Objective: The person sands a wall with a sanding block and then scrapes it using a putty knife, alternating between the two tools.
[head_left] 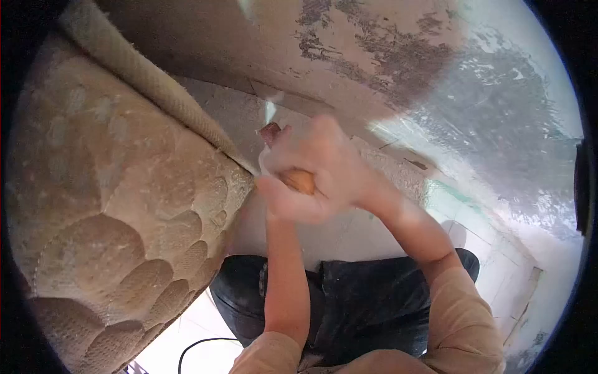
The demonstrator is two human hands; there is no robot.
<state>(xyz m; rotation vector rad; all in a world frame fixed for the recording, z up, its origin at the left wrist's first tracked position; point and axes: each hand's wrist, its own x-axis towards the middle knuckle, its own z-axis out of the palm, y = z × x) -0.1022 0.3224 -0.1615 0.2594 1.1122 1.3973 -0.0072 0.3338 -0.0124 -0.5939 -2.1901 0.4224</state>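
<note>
I am reading no text, label, brand, number or sign: none is showing legibly on the quilted mattress (93, 249), nor on the patchy wall (492, 93) to the right of the mattress.

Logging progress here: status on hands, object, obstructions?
Left hand and right hand together, blurred. Orange-brown object between them, partly hidden. Quilted pad close at left.

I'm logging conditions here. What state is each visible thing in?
Left hand: blurred, grip unclear.
Right hand: blurred, grip unclear.
Orange-brown object: partly covered by the hands.
Reddish-brown piece: sticking out beyond the hands.
Wall: surface patchy.
Quilted mattress: discoloured, marked.
Black cable: loosely curved.
</note>
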